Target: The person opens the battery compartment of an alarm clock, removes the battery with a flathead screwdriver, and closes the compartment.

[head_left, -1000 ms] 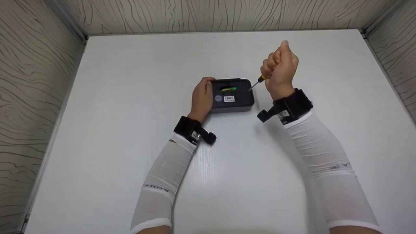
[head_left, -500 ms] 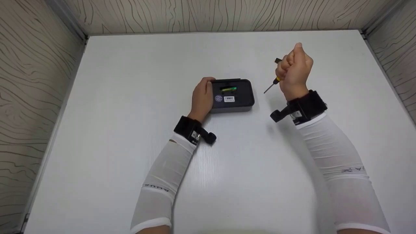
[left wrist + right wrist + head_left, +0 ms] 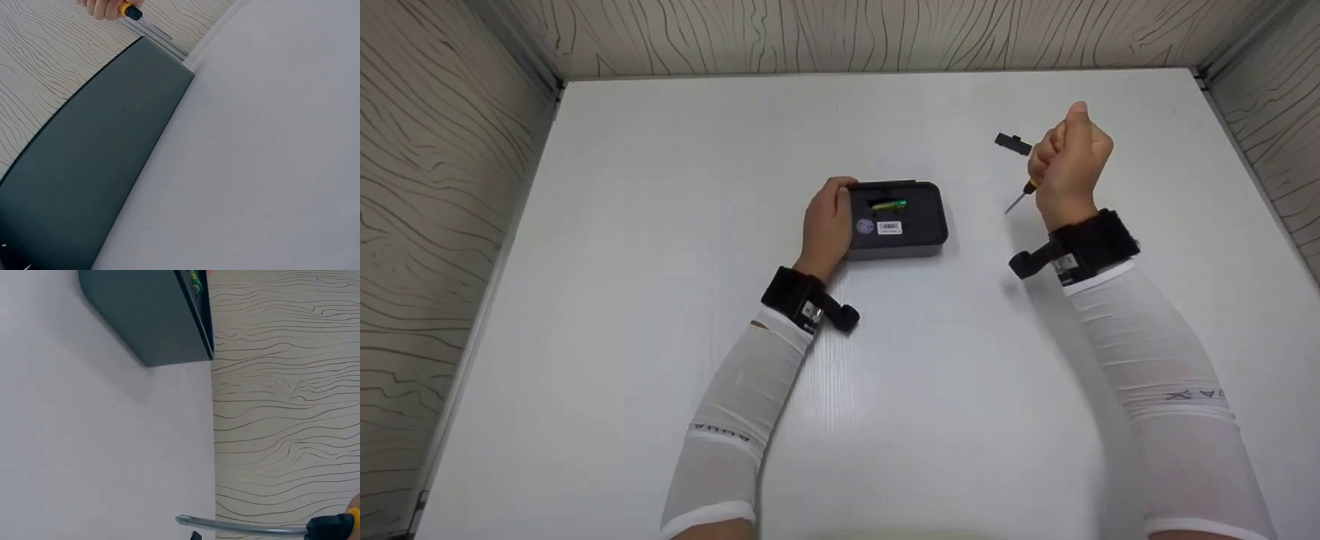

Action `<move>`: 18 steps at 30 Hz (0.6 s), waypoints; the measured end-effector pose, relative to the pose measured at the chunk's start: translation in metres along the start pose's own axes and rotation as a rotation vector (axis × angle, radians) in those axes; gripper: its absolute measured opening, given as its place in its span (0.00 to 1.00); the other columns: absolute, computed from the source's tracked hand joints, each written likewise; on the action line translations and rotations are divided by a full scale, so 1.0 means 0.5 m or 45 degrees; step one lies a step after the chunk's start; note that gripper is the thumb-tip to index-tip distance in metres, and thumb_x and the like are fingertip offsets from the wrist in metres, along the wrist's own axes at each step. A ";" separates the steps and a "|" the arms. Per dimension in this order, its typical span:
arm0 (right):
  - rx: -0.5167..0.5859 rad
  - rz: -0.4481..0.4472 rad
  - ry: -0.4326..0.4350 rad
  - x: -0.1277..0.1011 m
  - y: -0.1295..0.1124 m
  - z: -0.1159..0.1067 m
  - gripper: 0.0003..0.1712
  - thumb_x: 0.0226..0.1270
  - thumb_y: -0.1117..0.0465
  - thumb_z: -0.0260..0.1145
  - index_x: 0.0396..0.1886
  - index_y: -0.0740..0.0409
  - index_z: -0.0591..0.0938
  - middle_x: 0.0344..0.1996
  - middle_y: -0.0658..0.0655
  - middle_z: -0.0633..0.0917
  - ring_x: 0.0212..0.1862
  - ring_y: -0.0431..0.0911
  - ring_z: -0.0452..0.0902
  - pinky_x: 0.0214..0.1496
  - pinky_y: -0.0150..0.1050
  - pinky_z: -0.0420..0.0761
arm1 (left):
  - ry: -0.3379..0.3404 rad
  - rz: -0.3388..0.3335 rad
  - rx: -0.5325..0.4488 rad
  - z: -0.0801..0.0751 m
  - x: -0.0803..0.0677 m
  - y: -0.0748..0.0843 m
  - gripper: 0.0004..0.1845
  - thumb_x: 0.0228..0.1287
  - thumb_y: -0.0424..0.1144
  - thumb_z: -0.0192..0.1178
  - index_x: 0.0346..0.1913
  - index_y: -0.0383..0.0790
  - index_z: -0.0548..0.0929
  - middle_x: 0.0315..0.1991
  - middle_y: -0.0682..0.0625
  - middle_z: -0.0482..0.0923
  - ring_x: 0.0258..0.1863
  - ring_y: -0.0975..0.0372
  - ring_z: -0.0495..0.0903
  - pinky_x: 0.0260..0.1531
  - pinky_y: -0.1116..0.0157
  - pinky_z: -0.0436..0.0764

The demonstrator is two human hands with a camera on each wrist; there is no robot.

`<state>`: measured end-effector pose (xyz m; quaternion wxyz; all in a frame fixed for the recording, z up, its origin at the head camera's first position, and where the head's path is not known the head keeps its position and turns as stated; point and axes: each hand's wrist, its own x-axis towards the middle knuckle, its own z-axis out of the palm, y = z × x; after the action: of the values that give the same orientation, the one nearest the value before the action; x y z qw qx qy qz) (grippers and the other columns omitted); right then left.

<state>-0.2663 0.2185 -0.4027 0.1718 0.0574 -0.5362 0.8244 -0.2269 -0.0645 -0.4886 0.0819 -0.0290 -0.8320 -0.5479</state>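
A dark, box-shaped device (image 3: 919,221) lies on the white table with its back facing up. Its small recess holds a green and yellow battery (image 3: 891,204), and a white barcode label sits below. My left hand (image 3: 826,229) grips the device's left end. Off to the right, my right hand (image 3: 1072,169) is curled round a screwdriver (image 3: 242,527) with a yellow and black handle. The metal tip points down and left, apart from the device. Just beyond that hand lies a small black cover (image 3: 1013,143), its right end hidden behind the fingers.
The white table (image 3: 915,405) spreads around both hands. Wood-patterned panels (image 3: 840,37) stand along its back and both sides. Each wrist carries a black strap with a camera (image 3: 1099,244).
My right hand has moved right with the screwdriver, whose tip has left the device's right side. The small black cover has come into view. My left hand and the device have stayed put.
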 end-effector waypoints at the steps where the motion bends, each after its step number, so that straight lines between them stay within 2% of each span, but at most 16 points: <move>1: -0.012 -0.006 0.006 0.001 0.000 -0.004 0.34 0.84 0.59 0.43 0.10 0.59 0.54 0.06 0.48 0.56 0.10 0.38 0.44 0.13 0.30 0.43 | -0.001 -0.002 -0.001 0.000 0.000 0.000 0.18 0.83 0.35 0.41 0.61 0.34 0.79 0.58 0.42 0.81 0.60 0.56 0.77 0.62 0.62 0.72; 13: -0.241 -0.050 0.056 0.013 0.003 -0.051 0.34 0.84 0.56 0.46 0.10 0.59 0.59 0.06 0.49 0.59 0.09 0.39 0.47 0.12 0.31 0.44 | -0.002 -0.020 0.012 0.000 0.002 -0.003 0.18 0.83 0.36 0.40 0.61 0.35 0.79 0.59 0.43 0.80 0.61 0.57 0.77 0.63 0.63 0.71; 18: -0.290 -0.047 0.093 0.018 0.002 -0.067 0.34 0.83 0.55 0.47 0.10 0.59 0.59 0.06 0.50 0.60 0.08 0.39 0.49 0.12 0.30 0.45 | -0.005 -0.021 0.014 0.001 0.003 -0.002 0.18 0.83 0.36 0.41 0.62 0.35 0.79 0.60 0.43 0.80 0.62 0.57 0.77 0.63 0.63 0.71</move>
<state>-0.2722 0.2504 -0.4153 0.2120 0.0172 -0.6186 0.7564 -0.2284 -0.0648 -0.4895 0.0757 -0.0228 -0.8354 -0.5440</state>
